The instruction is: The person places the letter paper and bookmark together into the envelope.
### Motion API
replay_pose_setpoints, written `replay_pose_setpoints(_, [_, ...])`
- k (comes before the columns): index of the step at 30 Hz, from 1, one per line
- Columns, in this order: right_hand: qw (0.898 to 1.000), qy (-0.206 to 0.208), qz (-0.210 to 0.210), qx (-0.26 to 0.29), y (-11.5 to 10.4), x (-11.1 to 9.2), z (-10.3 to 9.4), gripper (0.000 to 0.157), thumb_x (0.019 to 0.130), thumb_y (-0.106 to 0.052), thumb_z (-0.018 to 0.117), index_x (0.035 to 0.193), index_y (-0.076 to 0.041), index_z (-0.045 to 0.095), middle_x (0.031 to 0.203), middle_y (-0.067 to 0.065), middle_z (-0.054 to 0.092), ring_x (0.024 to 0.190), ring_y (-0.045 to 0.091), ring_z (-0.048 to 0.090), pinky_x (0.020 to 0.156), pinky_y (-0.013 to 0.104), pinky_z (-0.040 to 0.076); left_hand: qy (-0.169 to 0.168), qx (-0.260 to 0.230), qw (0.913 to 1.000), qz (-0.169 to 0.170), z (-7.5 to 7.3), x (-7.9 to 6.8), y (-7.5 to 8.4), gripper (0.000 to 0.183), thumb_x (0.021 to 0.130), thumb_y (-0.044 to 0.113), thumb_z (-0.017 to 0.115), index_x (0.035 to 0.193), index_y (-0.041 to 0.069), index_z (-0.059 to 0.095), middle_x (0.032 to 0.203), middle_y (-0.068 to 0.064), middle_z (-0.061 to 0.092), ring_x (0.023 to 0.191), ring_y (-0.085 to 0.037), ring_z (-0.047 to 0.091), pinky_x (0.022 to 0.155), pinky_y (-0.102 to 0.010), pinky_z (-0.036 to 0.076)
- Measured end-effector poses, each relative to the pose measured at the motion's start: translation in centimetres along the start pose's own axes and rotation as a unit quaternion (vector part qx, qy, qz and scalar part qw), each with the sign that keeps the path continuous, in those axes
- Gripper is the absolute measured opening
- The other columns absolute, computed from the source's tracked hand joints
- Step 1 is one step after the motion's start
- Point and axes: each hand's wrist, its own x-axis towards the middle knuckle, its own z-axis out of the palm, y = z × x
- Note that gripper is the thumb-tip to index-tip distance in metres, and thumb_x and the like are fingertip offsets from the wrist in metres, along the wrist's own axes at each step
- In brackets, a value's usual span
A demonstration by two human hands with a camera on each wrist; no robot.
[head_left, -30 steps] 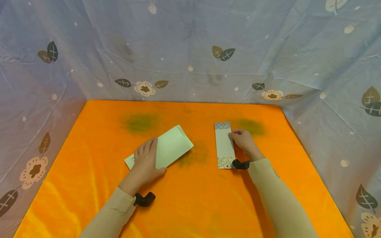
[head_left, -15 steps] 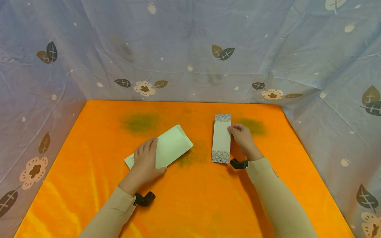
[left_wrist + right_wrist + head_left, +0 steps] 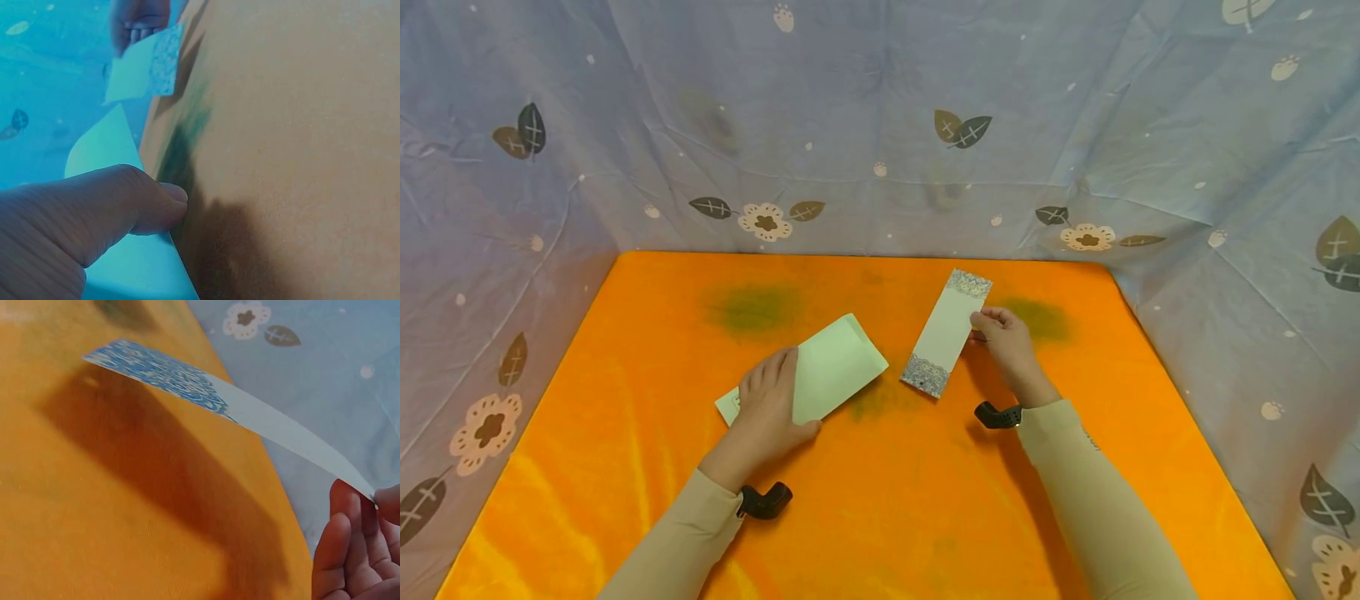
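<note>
A pale envelope (image 3: 837, 367) slants across the left half of the table, its far right end slightly raised. My left hand (image 3: 766, 406) grips it across its width, thumb at the near edge and fingers toward the far edge, covering its middle. In the left wrist view the thumb (image 3: 134, 203) lies along the envelope's edge. My right hand (image 3: 1011, 346) pinches a bookmark (image 3: 945, 329) by its right long edge. This white paper strip has blue lacy patterned ends and a small hole near its lower end. The right wrist view shows the bookmark (image 3: 275, 422) bowed above the table, casting a shadow.
An orange cloth covers the table (image 3: 880, 517), with dark greenish patches toward the back. Blue-grey curtains (image 3: 880, 125) with leaves and flowers enclose the back and both sides. A black wrist device (image 3: 766, 502) sits at the left cuff and another black device (image 3: 997, 415) at the right.
My right hand has lifted the bookmark and turned it clockwise, so its lower end now swings left toward the envelope. The left hand and envelope have stayed in place.
</note>
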Motion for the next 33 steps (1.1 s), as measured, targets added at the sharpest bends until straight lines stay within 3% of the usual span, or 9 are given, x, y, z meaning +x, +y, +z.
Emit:
replay_pose_setpoints(7, [0.998, 0.009, -0.018, 0.053, -0.2, -0.1, 0.4, 0.033, 0.095, -0.028, 0.063, 0.117, -0.006, 0.05, 0.111, 0.009, 0.059, 0.087, 0.023, 0.061, 0.096, 0.048, 0.046, -0.01, -0.003, 0.9999, -0.003, 0.0, 0.0, 0.1, 0.11, 0.074, 0.037, 0.082, 0.153, -0.001, 0.015, 0.152, -0.024, 0.021, 0.136, -0.045, 0.019, 0.107, -0.061, 0.013])
replay_pose_setpoints(20, [0.99, 0.015, 0.0, 0.138, -0.6, -0.1, 1.8, 0.021, 0.096, -0.02, 0.061, 0.108, -0.008, 0.048, 0.105, 0.009, 0.053, 0.081, 0.019, 0.062, 0.099, 0.046, 0.044, -0.011, -0.001, 0.9999, -0.004, 0.1, 0.0, 0.2, 0.11, 0.074, 0.037, 0.082, 0.153, -0.001, 0.015, 0.152, -0.024, 0.023, 0.135, -0.045, 0.021, 0.106, -0.061, 0.014])
replay_pose_setpoints(33, [0.985, 0.01, 0.005, 0.175, -0.5, -0.3, 3.1, 0.023, 0.098, -0.022, 0.059, 0.11, -0.01, 0.045, 0.105, 0.01, 0.052, 0.093, 0.028, 0.061, 0.102, 0.047, 0.041, -0.008, -0.002, 1.0, 0.002, 0.1, 0.0, 0.3, 0.11, 0.074, 0.036, 0.082, 0.153, -0.001, 0.015, 0.152, -0.024, 0.022, 0.135, -0.045, 0.02, 0.106, -0.061, 0.014])
